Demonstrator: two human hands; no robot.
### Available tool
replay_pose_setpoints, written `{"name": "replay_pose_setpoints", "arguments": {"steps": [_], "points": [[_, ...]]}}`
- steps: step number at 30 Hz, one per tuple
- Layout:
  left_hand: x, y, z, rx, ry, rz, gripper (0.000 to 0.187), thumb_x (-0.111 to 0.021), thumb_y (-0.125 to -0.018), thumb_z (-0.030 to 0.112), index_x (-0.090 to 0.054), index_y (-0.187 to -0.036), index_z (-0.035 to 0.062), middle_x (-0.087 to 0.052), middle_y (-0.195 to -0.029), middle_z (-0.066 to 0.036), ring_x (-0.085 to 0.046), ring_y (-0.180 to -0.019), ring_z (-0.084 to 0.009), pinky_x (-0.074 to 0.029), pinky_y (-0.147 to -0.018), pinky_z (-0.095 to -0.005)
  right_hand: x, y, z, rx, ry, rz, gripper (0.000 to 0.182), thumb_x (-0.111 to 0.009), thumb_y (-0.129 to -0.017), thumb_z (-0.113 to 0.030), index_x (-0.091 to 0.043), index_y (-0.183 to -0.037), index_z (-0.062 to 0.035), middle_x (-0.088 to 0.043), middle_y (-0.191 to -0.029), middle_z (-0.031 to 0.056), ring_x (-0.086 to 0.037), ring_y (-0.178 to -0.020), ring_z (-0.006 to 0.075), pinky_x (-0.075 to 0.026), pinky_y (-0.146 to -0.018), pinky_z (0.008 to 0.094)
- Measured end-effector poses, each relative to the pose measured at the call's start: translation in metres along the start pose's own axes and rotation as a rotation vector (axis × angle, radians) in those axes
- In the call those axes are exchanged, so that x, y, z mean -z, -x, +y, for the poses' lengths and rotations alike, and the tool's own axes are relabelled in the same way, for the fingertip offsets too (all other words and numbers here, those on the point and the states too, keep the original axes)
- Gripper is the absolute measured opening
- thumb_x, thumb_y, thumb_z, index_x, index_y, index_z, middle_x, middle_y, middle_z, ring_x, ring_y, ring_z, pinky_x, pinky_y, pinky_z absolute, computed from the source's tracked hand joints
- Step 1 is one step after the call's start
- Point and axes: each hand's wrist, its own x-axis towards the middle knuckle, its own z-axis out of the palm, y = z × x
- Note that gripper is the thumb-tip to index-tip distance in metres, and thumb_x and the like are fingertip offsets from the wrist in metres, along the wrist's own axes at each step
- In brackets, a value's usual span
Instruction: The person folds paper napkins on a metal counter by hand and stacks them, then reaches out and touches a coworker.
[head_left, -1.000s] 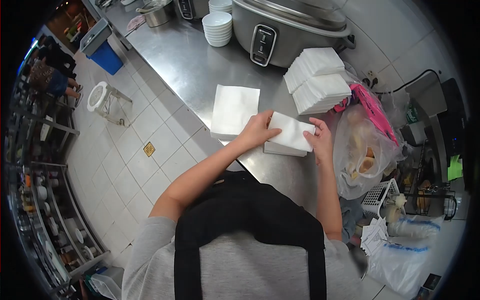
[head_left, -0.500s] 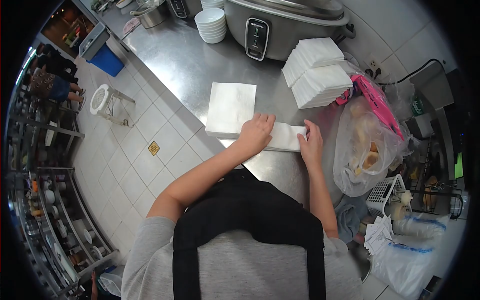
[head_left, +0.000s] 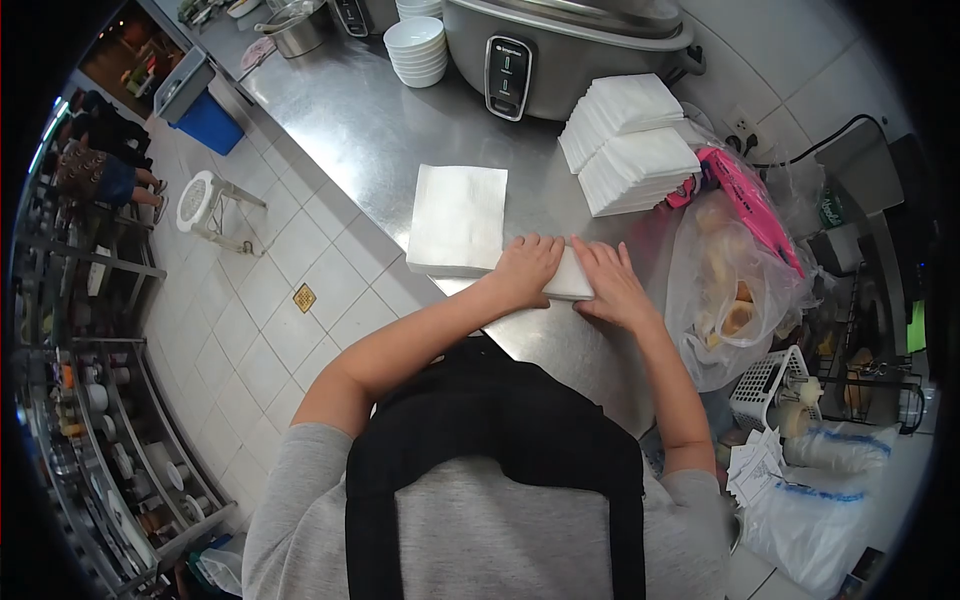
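Observation:
A small folded white napkin [head_left: 570, 277] lies on the steel counter near its front edge. My left hand [head_left: 527, 270] lies on its left part, fingers close together and pressing down. My right hand [head_left: 612, 283] rests at its right end, with the fingers slightly spread on the paper and the thumb low at the edge. Left of my hands is a flat stack of square white napkins [head_left: 457, 215], and its right edge meets my left hand. Behind and to the right stand piles of folded napkins [head_left: 638, 160].
A large cooker [head_left: 570, 50] and stacked white bowls [head_left: 416, 50] stand at the back of the counter [head_left: 340, 130]. On the right are a plastic bag of bread [head_left: 735, 290] and a white basket [head_left: 768, 388]. A stool [head_left: 205, 204] and a person [head_left: 100, 172] are at the left.
My right hand has moved left and flattened over the right end of the napkin, which now looks shorter. My left hand has shifted slightly right.

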Motion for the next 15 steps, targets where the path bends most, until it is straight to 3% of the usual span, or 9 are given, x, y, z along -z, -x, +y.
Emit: {"name": "replay_pose_setpoints", "arguments": {"steps": [3,4,6,7,9,11,12,15], "points": [[-0.004,0.002,0.004,0.042,0.025,0.011,0.106,-0.083,-0.053,0.044,-0.035,-0.132,-0.0061,-0.045,-0.129,-0.020,-0.041,-0.124,-0.0331,-0.034,-0.102,-0.0419,-0.004,0.003,0.003,0.006,0.049,0.034,0.105,-0.081,-0.061,-0.027,-0.022,-0.144,-0.0031,-0.034,-0.143,0.0157,-0.026,-0.137,0.0314,-0.017,-0.111,0.0554],[-0.004,0.006,0.005,0.021,-0.019,0.108,0.108,-0.082,-0.054,0.046,-0.033,-0.134,-0.0069,-0.041,-0.133,-0.022,-0.037,-0.127,-0.0341,-0.032,-0.104,-0.0434,-0.005,0.006,0.001,0.006,0.048,0.032,0.105,-0.081,-0.061,-0.027,-0.022,-0.144,-0.0031,-0.034,-0.143,0.0157,-0.026,-0.137,0.0314,-0.017,-0.111,0.0554],[-0.004,0.010,0.007,0.001,-0.064,0.202,0.110,-0.081,-0.055,0.047,-0.031,-0.136,-0.0077,-0.037,-0.138,-0.023,-0.034,-0.131,-0.0351,-0.030,-0.106,-0.0449,-0.006,0.013,-0.006,0.069,0.041,0.194,0.088,-0.069,-0.074,-0.031,-0.023,-0.143,0.0003,-0.030,-0.146,0.0163,-0.023,-0.139,0.0306,-0.016,-0.112,0.0544],[-0.004,0.010,0.009,-0.022,-0.072,0.242,0.110,-0.077,-0.059,0.051,-0.028,-0.137,-0.0085,-0.033,-0.141,-0.025,-0.029,-0.133,-0.0363,-0.027,-0.108,-0.0465,-0.012,0.012,-0.006,0.069,0.040,0.193,0.088,-0.069,-0.074,-0.031,-0.023,-0.143,0.0003,-0.030,-0.146,0.0163,-0.023,-0.139,0.0306,-0.016,-0.112,0.0544],[-0.011,0.009,0.013,-0.043,-0.078,0.282,0.110,-0.073,-0.063,0.055,-0.026,-0.139,-0.0093,-0.028,-0.144,-0.026,-0.025,-0.136,-0.0375,-0.025,-0.109,-0.0480,-0.031,0.007,-0.004,0.085,0.081,0.288,0.072,-0.055,-0.085,-0.030,-0.025,-0.142,0.0029,-0.026,-0.149,0.0168,-0.021,-0.140,0.0309,-0.014,-0.112,0.0522],[-0.033,0.005,0.017,-0.044,-0.008,0.355,0.104,-0.062,-0.073,0.059,-0.023,-0.139,-0.0103,-0.024,-0.145,-0.029,-0.020,-0.138,-0.0397,-0.022,-0.110,-0.0487,-0.045,0.004,-0.002,0.064,0.086,0.289,0.067,-0.050,-0.088,-0.026,-0.024,-0.143,0.0021,-0.025,-0.149,0.0171,-0.020,-0.140,0.0307,-0.014,-0.113,0.0507],[-0.040,0.005,0.016,-0.043,-0.007,0.353,0.104,-0.062,-0.073,0.059,-0.023,-0.139,-0.0103,-0.024,-0.145,-0.029,-0.020,-0.138,-0.0397,-0.022,-0.110,-0.0487,-0.052,0.002,0.000,0.045,0.091,0.291,0.062,-0.045,-0.090,-0.022,-0.023,-0.143,0.0012,-0.024,-0.149,0.0174,-0.019,-0.141,0.0305,-0.013,-0.113,0.0492],[-0.056,0.008,0.016,-0.060,-0.028,0.404,0.097,-0.055,-0.079,0.057,-0.023,-0.140,-0.0107,-0.024,-0.145,-0.030,-0.019,-0.138,-0.0406,-0.022,-0.110,-0.0482,-0.070,-0.001,0.009,0.070,0.042,0.389,0.065,-0.048,-0.089,-0.024,-0.024,-0.143,0.0026,-0.024,-0.150,0.0168,-0.019,-0.140,0.0311,-0.014,-0.113,0.0485]]}}
